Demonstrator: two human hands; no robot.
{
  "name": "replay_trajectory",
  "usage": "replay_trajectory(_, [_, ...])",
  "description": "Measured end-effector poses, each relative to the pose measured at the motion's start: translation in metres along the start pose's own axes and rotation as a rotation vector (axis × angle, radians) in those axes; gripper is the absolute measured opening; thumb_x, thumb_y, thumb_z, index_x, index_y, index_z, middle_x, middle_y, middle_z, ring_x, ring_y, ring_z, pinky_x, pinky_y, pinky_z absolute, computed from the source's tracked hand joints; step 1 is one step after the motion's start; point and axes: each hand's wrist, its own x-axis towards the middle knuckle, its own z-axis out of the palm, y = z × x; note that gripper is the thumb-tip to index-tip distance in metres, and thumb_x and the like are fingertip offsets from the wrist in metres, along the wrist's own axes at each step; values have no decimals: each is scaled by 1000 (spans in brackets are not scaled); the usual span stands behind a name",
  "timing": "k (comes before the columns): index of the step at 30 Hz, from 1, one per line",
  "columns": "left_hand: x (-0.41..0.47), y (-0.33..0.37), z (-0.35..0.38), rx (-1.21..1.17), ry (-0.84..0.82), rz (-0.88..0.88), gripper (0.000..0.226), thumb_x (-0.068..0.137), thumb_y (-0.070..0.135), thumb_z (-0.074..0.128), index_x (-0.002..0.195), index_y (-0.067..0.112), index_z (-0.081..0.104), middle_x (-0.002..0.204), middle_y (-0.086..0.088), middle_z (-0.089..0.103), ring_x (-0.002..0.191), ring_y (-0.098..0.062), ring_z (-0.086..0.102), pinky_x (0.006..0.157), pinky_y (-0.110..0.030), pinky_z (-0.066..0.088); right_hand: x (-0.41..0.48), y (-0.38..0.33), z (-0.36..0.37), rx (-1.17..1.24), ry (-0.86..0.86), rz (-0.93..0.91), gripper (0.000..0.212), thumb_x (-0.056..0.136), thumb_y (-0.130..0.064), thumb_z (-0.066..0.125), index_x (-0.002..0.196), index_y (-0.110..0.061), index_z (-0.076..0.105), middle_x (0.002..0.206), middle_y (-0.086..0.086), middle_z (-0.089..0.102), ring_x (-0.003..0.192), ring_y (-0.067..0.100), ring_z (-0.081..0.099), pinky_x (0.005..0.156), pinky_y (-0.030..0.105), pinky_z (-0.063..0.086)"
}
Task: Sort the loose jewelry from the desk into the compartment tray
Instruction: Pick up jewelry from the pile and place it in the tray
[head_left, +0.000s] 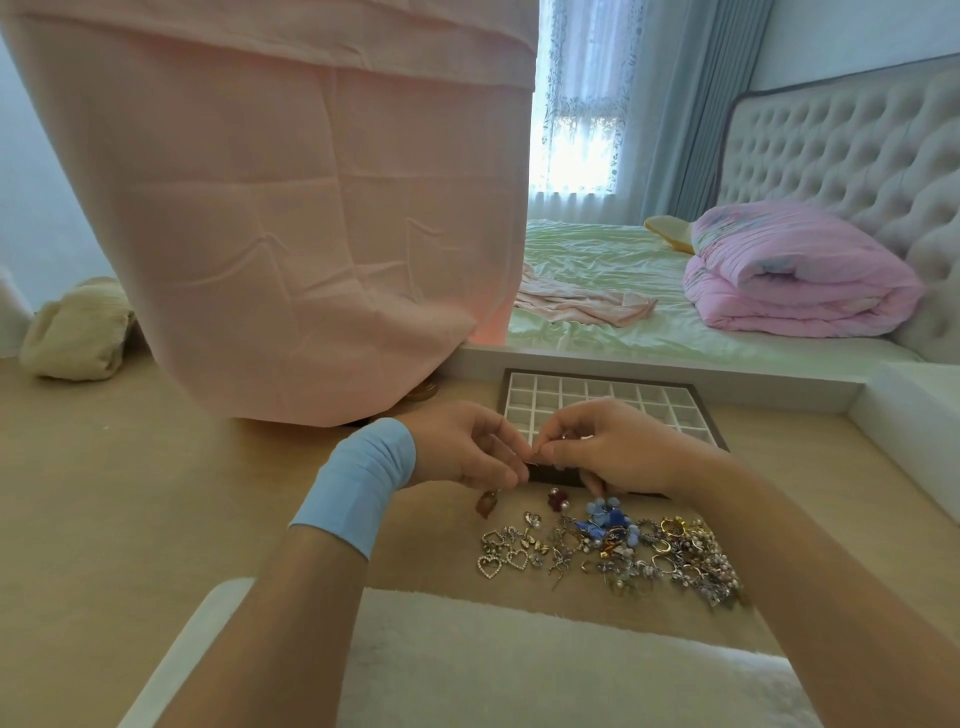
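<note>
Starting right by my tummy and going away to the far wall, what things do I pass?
Fluffy mat → jewelry → tray → bed → window.

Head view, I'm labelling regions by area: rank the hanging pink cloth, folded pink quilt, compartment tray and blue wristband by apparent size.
1. pink cloth, far the largest
2. pink quilt
3. compartment tray, partly covered
4. blue wristband, smallest, though its nearness to the camera enlarges it

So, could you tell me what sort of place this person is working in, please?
Most likely a bedroom: a bed with a tufted headboard, a folded pink quilt on it, and a curtained window behind.
</note>
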Motion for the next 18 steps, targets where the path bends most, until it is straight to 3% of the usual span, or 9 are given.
replay_trajectory(5, [4,-1,2,106,50,-57,8,89,14,68,95,17,73,83,2,75,77,-12,67,82,-29,56,1,-1,2,9,35,-21,11,97,-30,65,90,-22,69,50,-12,55,44,7,47,54,26,45])
replay_trajectory(8, [2,-3,-1,53,87,-21,7,92,17,65,93,17,72,85,3,76,81,-11,70,90,-35,56,2,-1,2,31,67,-34,11,94,-32,67,88,-23,70,58,-13,57,43,4,46,57,28,45])
replay_trajectory(10, [1,-2,-2,46,124,13,7,92,18,66,93,16,73,87,1,77,81,-11,71,89,-35,57,2,-1,2,26,73,-43,10,93,-32,69,87,-24,70,64,-10,59,44,4,46,58,29,46])
replay_trajectory(14, [0,3,2,14,176,69,6,88,18,71,90,14,75,83,-3,76,71,-16,68,75,-28,57,0,-4,3,37,78,-48,10,94,-28,68,85,-24,69,49,-18,52,45,3,45,59,26,45])
replay_trajectory(18, [1,5,5,-29,207,108,6,85,16,73,90,12,75,83,-3,76,68,-13,66,71,-26,56,5,-4,6,188,227,-93,12,91,-21,70,79,-21,72,53,-17,54,44,-2,46,58,24,39])
